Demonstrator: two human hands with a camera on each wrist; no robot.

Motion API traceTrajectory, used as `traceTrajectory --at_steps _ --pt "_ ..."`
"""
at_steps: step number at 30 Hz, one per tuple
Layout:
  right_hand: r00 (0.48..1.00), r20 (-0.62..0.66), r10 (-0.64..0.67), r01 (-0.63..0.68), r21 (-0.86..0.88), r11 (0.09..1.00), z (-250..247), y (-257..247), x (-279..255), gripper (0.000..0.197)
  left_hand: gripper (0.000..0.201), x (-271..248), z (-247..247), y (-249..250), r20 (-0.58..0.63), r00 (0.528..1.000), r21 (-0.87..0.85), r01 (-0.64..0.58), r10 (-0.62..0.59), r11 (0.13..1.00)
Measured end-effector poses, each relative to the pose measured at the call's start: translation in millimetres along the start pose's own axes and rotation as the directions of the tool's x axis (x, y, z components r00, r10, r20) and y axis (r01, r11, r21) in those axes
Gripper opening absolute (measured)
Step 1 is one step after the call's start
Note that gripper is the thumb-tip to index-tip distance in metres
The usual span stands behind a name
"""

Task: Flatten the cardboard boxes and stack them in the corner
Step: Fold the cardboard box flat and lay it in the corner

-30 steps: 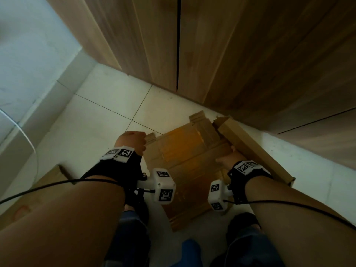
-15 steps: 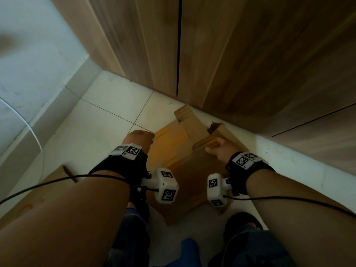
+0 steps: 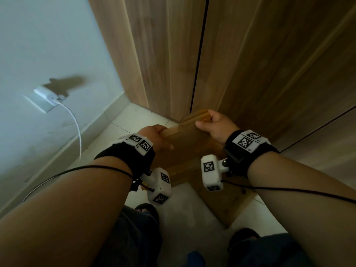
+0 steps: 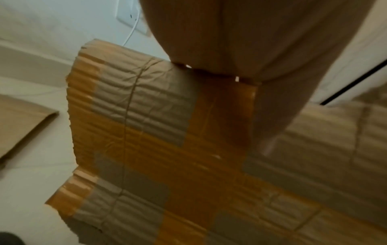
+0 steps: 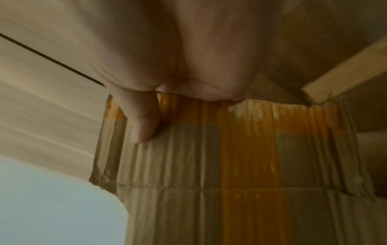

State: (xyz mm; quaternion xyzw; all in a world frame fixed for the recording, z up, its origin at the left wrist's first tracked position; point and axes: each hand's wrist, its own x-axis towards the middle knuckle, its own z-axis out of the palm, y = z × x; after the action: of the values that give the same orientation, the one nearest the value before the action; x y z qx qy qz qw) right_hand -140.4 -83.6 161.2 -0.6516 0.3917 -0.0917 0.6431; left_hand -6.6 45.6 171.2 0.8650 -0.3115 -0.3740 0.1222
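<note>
Cardboard box [image 3: 185, 147] — flattened, taped — hangs between both hands: left hand [image 3: 154, 136] and right hand [image 3: 215, 126] each clench its top edge, likely to carry it cornerward without unfolding.

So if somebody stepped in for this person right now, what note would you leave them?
Left hand: grips the left edge of the flattened cardboard box.
Right hand: grips its top edge, thumb on the near face.
The box is held up off the tiled floor, near the wooden cabinet doors.
Another cardboard piece lies on the floor to the left.
Done: this box looks flattened.
Left: set it in the corner; stack the rest.
</note>
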Motion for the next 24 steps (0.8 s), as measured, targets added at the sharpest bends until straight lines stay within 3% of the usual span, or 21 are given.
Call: traceTrajectory --at_steps 4,8,11,17,24 --pt "0.995 0.019 -0.094 0.094 -0.013 0.995 17 -40 -17 0.021 0.048 -21 -21 -7 -0.173 0.985 0.005 -0.020 0.021 1.000" --pt "0.975 -0.145 -0.166 0.154 -0.094 0.984 23 -58 -27 0.019 0.035 -33 -38 -16 -0.326 0.945 -0.100 -0.035 0.001 0.994" --pt "0.956 -0.276 -0.095 0.069 -0.102 0.992 18 -56 -32 0.046 0.033 -39 -48 -25 -0.382 0.923 -0.192 -0.023 -0.053 0.981" --pt "0.953 -0.287 0.100 -0.145 -0.137 0.980 23 -29 -35 0.060 0.039 -46 -58 -31 -0.400 0.903 -0.487 -0.066 -0.155 0.871" --pt "0.940 -0.297 0.166 -0.197 -0.076 0.978 39 -11 -20 0.082 0.045 -42 -66 -31 -0.361 0.920 -0.635 -0.122 -0.154 0.762"
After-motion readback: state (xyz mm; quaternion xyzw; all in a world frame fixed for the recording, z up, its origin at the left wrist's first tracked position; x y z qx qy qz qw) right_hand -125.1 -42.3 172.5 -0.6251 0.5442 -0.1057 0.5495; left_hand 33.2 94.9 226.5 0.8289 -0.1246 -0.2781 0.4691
